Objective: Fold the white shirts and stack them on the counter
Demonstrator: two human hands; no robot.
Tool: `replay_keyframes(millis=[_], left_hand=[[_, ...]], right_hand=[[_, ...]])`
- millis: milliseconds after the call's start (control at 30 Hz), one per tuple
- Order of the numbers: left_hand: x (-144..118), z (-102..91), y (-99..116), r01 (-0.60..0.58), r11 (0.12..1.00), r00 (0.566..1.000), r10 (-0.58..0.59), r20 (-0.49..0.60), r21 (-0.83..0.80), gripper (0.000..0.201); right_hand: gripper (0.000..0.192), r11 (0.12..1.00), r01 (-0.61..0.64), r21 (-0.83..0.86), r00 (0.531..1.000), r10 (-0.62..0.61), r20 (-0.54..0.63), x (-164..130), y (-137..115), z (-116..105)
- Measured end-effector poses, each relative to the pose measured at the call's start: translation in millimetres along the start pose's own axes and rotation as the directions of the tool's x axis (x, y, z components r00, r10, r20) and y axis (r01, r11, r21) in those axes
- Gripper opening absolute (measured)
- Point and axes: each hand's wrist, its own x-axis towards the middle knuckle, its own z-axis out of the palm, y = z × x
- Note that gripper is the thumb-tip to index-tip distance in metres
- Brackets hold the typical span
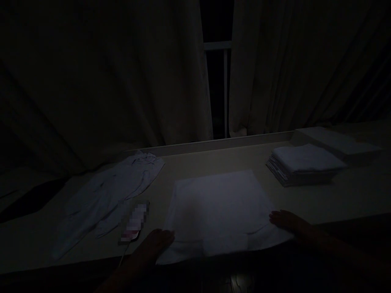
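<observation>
In dim light a white cloth (214,207) lies spread as a rough rectangle on the table, its near edge reaching the table's front. Its lower left side is pinched by my left hand (159,240), fingers closed. On the opposite side my right hand (287,221) has its fingers closed on the cloth's right edge. A crease runs across the near part of the cloth. Darkness hides the fingertips' finer detail.
A crumpled white garment (113,183) lies to the left. Near it is a phone (134,224) with a cable. At right stand a stack of folded white cloths (305,158) and a pale box-like block (332,140). Curtains (171,81) hang behind the table (210,158).
</observation>
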Motion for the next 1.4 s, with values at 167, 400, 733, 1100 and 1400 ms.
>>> replay_keyframes(millis=[167, 400, 733, 1100, 1400], left_hand=[[-6, 12.0, -13, -0.064, 0.997, 0.998, 0.065, 0.025, -0.042, 0.069], [3, -10.8, 5, -0.045, 0.996, 0.999, 0.046, 0.006, -0.081, 0.066], [20, -0.5, 7, 0.080, 0.949, 0.985, -0.121, -0.120, -0.305, 0.057], [51, -40.5, 40, 0.458, 0.532, 0.789, -0.613, 0.050, -0.712, 0.040], [56, -44.4, 34, 0.411, 0.544, 0.814, -0.581, 0.025, -0.731, 0.037]], right_hand=[[0.054, 1.000, -0.001, 0.028, 0.996, 0.003, -0.093, 3, 2, 2], [0.047, 0.998, -0.043, 0.039, 0.973, 0.051, -0.227, 3, -2, 10], [0.052, 0.997, -0.069, 0.041, 0.969, 0.077, -0.233, 5, -14, 0], [0.045, 0.999, -0.047, -0.002, 0.967, 0.044, -0.252, 10, -12, 5], [0.043, 0.995, 0.001, 0.101, 0.982, 0.018, -0.186, 31, -21, -20]])
